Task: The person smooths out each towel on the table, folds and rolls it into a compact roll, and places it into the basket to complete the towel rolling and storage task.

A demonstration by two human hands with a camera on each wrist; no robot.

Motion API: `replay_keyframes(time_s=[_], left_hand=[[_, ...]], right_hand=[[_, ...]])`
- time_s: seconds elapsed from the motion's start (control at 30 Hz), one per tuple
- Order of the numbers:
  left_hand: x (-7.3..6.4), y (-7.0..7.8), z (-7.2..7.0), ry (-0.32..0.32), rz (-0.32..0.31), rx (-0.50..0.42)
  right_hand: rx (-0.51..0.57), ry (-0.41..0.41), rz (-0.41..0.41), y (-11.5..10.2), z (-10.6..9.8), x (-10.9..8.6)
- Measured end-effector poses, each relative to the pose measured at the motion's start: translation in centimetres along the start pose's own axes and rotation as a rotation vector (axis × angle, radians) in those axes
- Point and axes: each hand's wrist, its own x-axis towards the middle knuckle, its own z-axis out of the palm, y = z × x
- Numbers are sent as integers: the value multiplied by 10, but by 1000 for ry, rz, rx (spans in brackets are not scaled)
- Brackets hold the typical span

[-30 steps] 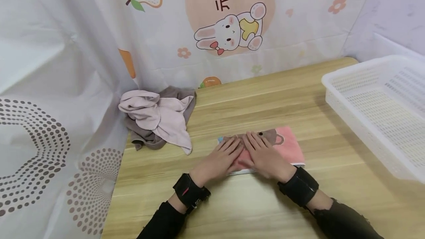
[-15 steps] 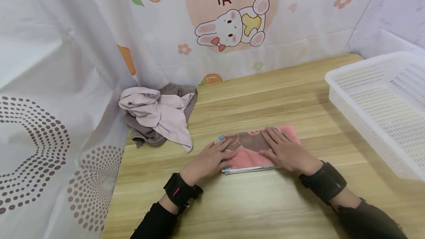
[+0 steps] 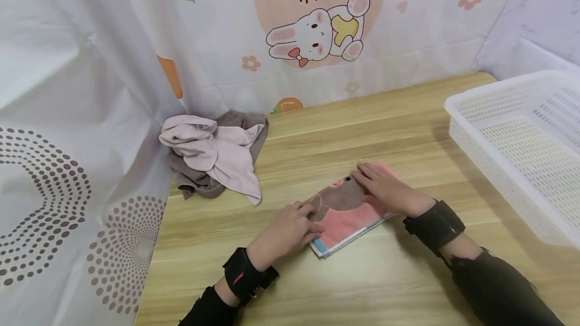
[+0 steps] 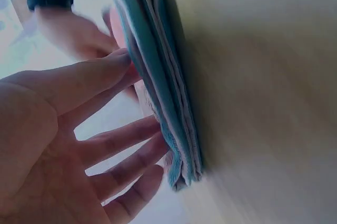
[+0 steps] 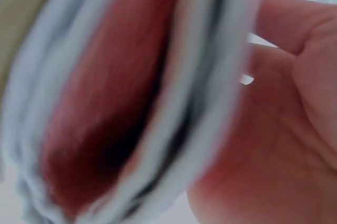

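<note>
A pink towel (image 3: 348, 219) with a brown animal figure and a blue-white edge lies folded and slanted on the table. On its left end, my left hand (image 3: 290, 228) rests its fingertips; the left wrist view shows those fingers (image 4: 124, 142) fairly straight against the towel's stacked layers (image 4: 158, 76). My right hand (image 3: 385, 188) lies over the towel's far right end with fingers extended. Close up in the right wrist view, the towel's fold (image 5: 116, 92) gapes between blurred pale edges, beside my right palm (image 5: 268, 139). The right fingertips are hidden there.
A crumpled pale pink cloth (image 3: 217, 147) lies on a grey-brown cloth (image 3: 199, 183) at the back left of the wooden table (image 3: 362, 286). At the right stands a white plastic basket (image 3: 494, 170). A printed curtain (image 3: 217, 74) hangs behind the table.
Both hands have spread from the towel's middle toward its ends. The towel has turned: its left end came nearer and its right end went farther back.
</note>
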Motion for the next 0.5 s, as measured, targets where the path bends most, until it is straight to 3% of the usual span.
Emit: replay_keyframes(time_s=[0.27, 0.5], left_hand=[[6, 23, 5, 17, 143, -35], [15, 38, 9, 32, 228, -20]], right_hand=[[-97, 82, -4, -15, 3, 33], [-57, 34, -46, -27, 7, 56]])
